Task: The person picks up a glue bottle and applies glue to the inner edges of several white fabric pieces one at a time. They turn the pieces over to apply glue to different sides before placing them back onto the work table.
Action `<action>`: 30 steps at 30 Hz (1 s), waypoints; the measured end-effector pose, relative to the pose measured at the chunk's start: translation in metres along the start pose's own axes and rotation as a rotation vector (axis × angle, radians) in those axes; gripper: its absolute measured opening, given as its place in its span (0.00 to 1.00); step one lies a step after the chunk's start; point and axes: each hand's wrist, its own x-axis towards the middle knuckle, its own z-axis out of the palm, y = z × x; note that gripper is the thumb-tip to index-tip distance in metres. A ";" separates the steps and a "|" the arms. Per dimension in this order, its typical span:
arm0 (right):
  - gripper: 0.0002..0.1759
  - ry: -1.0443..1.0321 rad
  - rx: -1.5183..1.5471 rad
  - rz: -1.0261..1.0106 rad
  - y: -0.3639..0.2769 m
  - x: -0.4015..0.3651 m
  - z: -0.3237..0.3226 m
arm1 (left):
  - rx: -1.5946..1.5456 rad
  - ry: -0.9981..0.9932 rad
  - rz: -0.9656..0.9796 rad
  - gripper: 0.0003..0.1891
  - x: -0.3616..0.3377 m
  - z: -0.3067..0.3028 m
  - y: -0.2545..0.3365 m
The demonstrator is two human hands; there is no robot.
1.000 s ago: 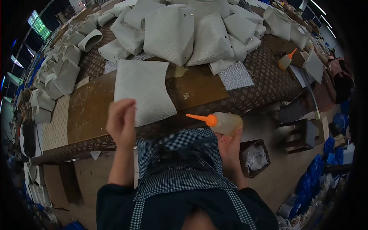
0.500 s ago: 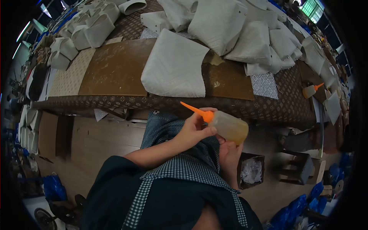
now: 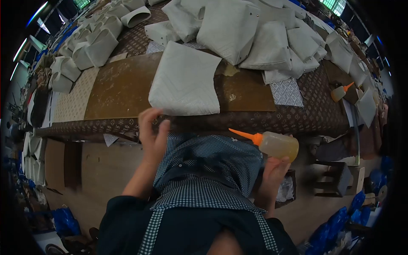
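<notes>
The right hand [image 3: 273,168] grips the glue bottle [image 3: 278,145] from below, fingers wrapped round its base and its orange nozzle pointing left, just off the table [image 3: 297,119] edge. The left hand [image 3: 152,136] is blurred, seemingly empty with fingers loosely spread, just below the grey quilted panel [image 3: 183,80].

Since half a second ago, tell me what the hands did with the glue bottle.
The left hand let go of the orange cap of the glue bottle and moved left to the table edge. The right hand still holds the bottle, nozzle pointing left. The white quilted panel stays on the brown board.
</notes>
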 end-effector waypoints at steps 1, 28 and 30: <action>0.52 0.007 0.013 0.011 -0.001 0.003 -0.001 | 0.066 0.061 -0.024 0.23 0.012 -0.005 -0.006; 0.40 0.030 -0.401 -0.276 0.050 0.117 0.070 | -0.366 -0.073 -0.403 0.20 0.132 -0.022 -0.078; 0.39 0.040 -0.467 -0.295 0.057 0.120 0.077 | -0.308 -0.085 -0.405 0.20 0.137 -0.021 -0.072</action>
